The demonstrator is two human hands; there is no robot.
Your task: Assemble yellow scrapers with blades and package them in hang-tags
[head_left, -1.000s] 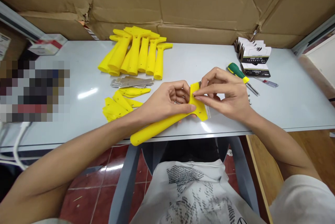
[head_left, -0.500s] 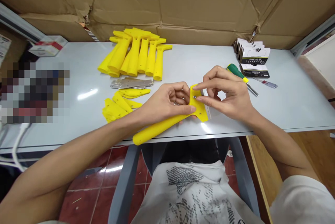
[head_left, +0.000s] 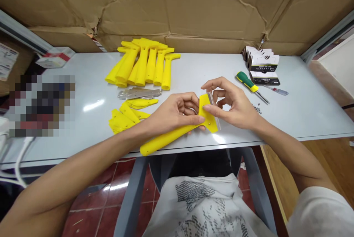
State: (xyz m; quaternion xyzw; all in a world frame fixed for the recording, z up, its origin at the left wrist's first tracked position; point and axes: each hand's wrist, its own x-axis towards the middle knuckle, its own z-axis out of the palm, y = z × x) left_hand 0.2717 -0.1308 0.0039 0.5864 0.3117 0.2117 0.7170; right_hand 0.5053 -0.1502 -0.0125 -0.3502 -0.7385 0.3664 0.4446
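My left hand (head_left: 182,109) is closed around the neck of a yellow scraper (head_left: 166,139), its thumb lying on the head. The handle points toward the lower left, over the table's front edge. A clear strip runs along the head's outer edge, and a small screw shows near its lower corner. My right hand (head_left: 232,104) presses its thumb on the face of the head, over the spot of another screw. Its index finger is raised above the head's top corner, and the other fingers curl at the far edge, partly hidden.
Yellow scraper handles (head_left: 142,63) lie in a row at the back. Metal blades (head_left: 138,93) and yellow plates (head_left: 124,119) are left of my hands. To the right lie a green-yellow screwdriver (head_left: 247,82), a smaller screwdriver (head_left: 279,91), small screws (head_left: 257,108) and printed cards (head_left: 264,67).
My right index finger has lifted off the scraper head, and the thumb has slid onto the screw. The right hand has moved slightly left, uncovering the loose screws. The view has tilted a little.
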